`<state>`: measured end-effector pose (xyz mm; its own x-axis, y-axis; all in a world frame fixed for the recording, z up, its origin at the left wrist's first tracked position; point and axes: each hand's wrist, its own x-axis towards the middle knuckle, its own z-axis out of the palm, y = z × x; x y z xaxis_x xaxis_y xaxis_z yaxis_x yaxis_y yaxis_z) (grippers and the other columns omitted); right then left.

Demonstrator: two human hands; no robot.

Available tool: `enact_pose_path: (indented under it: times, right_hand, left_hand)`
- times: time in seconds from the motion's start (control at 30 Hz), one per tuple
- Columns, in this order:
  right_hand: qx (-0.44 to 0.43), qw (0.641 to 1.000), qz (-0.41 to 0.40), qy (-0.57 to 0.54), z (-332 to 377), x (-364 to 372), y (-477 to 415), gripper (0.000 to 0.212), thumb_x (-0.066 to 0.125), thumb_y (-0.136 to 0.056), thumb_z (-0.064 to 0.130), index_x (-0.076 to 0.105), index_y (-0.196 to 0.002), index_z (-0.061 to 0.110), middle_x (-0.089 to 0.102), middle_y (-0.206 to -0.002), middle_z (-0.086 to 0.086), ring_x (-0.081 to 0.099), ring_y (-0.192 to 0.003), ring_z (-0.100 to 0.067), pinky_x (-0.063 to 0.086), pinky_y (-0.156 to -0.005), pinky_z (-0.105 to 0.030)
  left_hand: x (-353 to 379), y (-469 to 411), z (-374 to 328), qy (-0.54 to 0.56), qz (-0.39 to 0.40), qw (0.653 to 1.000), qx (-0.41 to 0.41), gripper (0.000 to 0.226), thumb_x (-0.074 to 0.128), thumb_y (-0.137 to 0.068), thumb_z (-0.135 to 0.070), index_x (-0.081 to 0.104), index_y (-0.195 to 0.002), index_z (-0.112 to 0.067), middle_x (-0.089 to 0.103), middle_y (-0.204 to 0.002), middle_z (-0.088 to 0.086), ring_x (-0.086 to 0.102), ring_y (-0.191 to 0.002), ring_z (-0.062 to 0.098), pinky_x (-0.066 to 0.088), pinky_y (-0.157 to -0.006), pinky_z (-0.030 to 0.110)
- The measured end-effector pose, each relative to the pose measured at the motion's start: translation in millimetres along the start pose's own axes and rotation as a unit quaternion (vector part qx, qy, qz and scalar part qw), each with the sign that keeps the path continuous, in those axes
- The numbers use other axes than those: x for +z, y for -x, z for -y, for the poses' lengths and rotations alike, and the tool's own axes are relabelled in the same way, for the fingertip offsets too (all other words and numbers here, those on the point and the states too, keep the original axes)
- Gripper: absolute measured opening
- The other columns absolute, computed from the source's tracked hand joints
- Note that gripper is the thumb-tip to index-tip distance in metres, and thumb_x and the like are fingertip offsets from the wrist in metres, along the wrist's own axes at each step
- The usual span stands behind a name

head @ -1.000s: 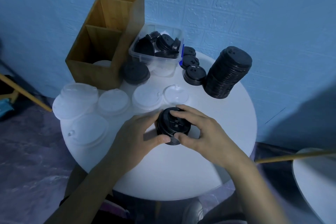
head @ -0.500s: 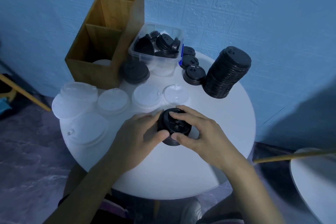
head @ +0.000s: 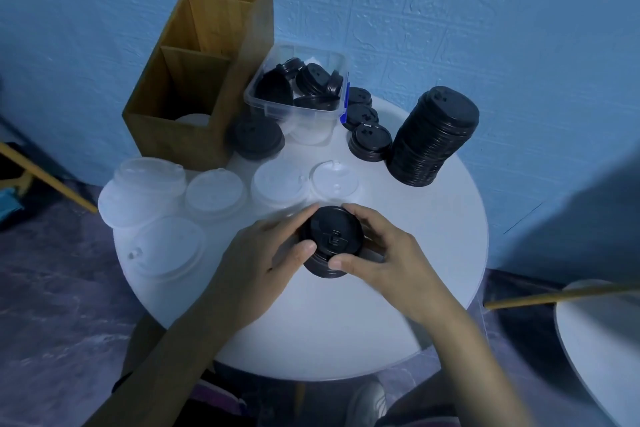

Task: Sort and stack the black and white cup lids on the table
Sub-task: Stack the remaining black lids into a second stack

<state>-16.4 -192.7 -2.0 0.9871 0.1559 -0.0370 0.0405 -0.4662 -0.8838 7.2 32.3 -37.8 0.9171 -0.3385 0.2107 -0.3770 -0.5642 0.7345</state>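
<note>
Clasping black lids (head: 330, 240): left hand (head: 258, 262), right hand (head: 389, 263).

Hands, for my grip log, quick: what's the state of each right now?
Left hand: curled round the short stack of black lids, holding it.
Right hand: curled round the same stack from the other side.

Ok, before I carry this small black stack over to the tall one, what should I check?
1. Grip: left hand and right hand both hold the small black stack: ok.
2. Held lids nested squarely: cannot tell, fingers cover the sides.
3. Table bare between it and the tall black stack: ok.
4. Tall black stack standing straight: cannot tell, it looks tilted, perhaps the lens.
5. Clear lid just behind the small black stack lies apart from it: ok.
</note>
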Motion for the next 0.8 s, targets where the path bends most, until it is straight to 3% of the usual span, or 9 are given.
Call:
enact_pose_path:
  times: [0.1, 0.2, 0.33, 0.4, 0.5, 0.57, 0.7, 0.73, 0.8]
  right_hand:
    - [0.002, 1.0, -0.003, 0.002, -2.8, 1.8, -1.3, 0.065, 0.088, -0.076, 0.036, 0.056, -0.131, 0.049, 0.069, -0.121, 0.024, 0.065, -0.116, -0.004, 0.049, -0.107, -0.04]
    - [0.008, 1.0, -0.001, -0.005, -4.9, 3.1, -2.0, 0.073, 0.086, -0.07, 0.046, 0.054, -0.135, 0.049, 0.069, -0.122, 0.022, 0.064, -0.118, -0.005, 0.049, -0.107, -0.041]
    - [0.02, 0.999, 0.019, -0.032, -9.2, -1.5, -0.8, 0.074, 0.085, -0.083, 0.028, 0.049, -0.146, 0.04, 0.069, -0.127, 0.018, 0.063, -0.122, -0.006, 0.046, -0.112, -0.041]
    - [0.019, 0.998, 0.023, -0.047, -10.4, -2.2, 0.0, 0.074, 0.083, -0.084, 0.029, 0.047, -0.149, 0.038, 0.069, -0.128, 0.015, 0.063, -0.123, -0.007, 0.046, -0.112, -0.042]
    - [0.013, 0.998, 0.035, -0.044, -12.7, -4.1, -1.4, 0.074, 0.082, -0.082, 0.035, 0.048, -0.148, 0.041, 0.068, -0.129, 0.016, 0.063, -0.122, -0.008, 0.047, -0.111, -0.039]
    - [0.013, 0.997, 0.032, -0.065, -12.3, -9.7, -3.1, 0.064, 0.083, -0.085, 0.024, 0.056, -0.141, 0.037, 0.069, -0.129, 0.016, 0.065, -0.12, -0.005, 0.047, -0.108, -0.034]
    - [0.016, 0.982, -0.166, -0.089, -22.7, -36.7, -11.3, 0.017, 0.08, -0.087, 0.017, 0.074, -0.1, 0.027, 0.073, -0.091, 0.006, 0.065, -0.084, -0.009, 0.052, -0.085, -0.03]
    - [0.022, 0.971, -0.226, -0.07, -28.4, -45.7, -16.0, 0.012, 0.079, -0.088, 0.022, 0.071, -0.096, 0.027, 0.069, -0.085, 0.007, 0.063, -0.08, -0.011, 0.052, -0.082, -0.036]
    - [0.056, 0.95, -0.308, -0.007, -35.9, -61.1, -27.5, 0.024, 0.079, -0.087, 0.039, 0.066, -0.105, 0.029, 0.069, -0.093, 0.012, 0.065, -0.09, -0.012, 0.052, -0.089, -0.043]
  left_hand:
    - [1.6, 0.9, 2.8, 0.003, 0.005, 1.0, 0.004, 0.053, 0.042, -0.098, -0.053, 0.047, -0.15, -0.039, 0.063, -0.135, -0.021, 0.057, -0.125, 0.004, 0.049, -0.102, 0.039]
    - [1.4, 2.3, 2.5, -0.002, -0.015, 1.0, 0.003, 0.054, 0.043, -0.096, -0.054, 0.05, -0.147, -0.037, 0.063, -0.135, -0.021, 0.056, -0.124, 0.0, 0.047, -0.102, 0.03]
    - [-0.1, 2.0, -3.0, -0.007, -0.01, 1.0, 0.014, 0.052, 0.044, -0.097, -0.052, 0.049, -0.147, -0.038, 0.063, -0.133, -0.024, 0.056, -0.123, -0.002, 0.045, -0.1, 0.023]
    - [-0.1, 2.5, -4.5, -0.02, -0.012, 1.0, 0.011, 0.057, 0.049, -0.092, -0.055, 0.048, -0.147, -0.039, 0.062, -0.134, -0.025, 0.056, -0.123, -0.003, 0.043, -0.1, 0.02]
    - [2.0, 1.3, -6.5, -0.051, -0.014, 0.999, 0.002, 0.068, 0.056, -0.082, -0.062, 0.048, -0.146, -0.039, 0.06, -0.134, -0.026, 0.052, -0.122, -0.006, 0.034, -0.098, 0.009]
    - [2.6, 0.0, -6.7, -0.048, -0.012, 0.999, 0.001, 0.067, 0.058, -0.081, -0.061, 0.047, -0.144, -0.042, 0.058, -0.131, -0.031, 0.051, -0.121, -0.009, 0.03, -0.096, 0.003]
    - [2.6, -2.0, -5.4, -0.05, -0.01, 0.999, 0.002, 0.063, 0.063, -0.084, -0.057, 0.043, -0.144, -0.048, 0.055, -0.13, -0.038, 0.048, -0.122, -0.014, 0.03, -0.097, 0.005]
    - [3.0, -2.6, -5.2, -0.05, -0.009, 0.999, 0.002, 0.063, 0.063, -0.084, -0.057, 0.043, -0.144, -0.049, 0.055, -0.13, -0.038, 0.048, -0.122, -0.013, 0.031, -0.097, 0.006]
    - [3.4, -4.3, -6.1, -0.045, -0.007, 0.999, 0.002, 0.063, 0.061, -0.084, -0.059, 0.043, -0.144, -0.05, 0.055, -0.132, -0.037, 0.049, -0.124, -0.011, 0.034, -0.099, 0.01]
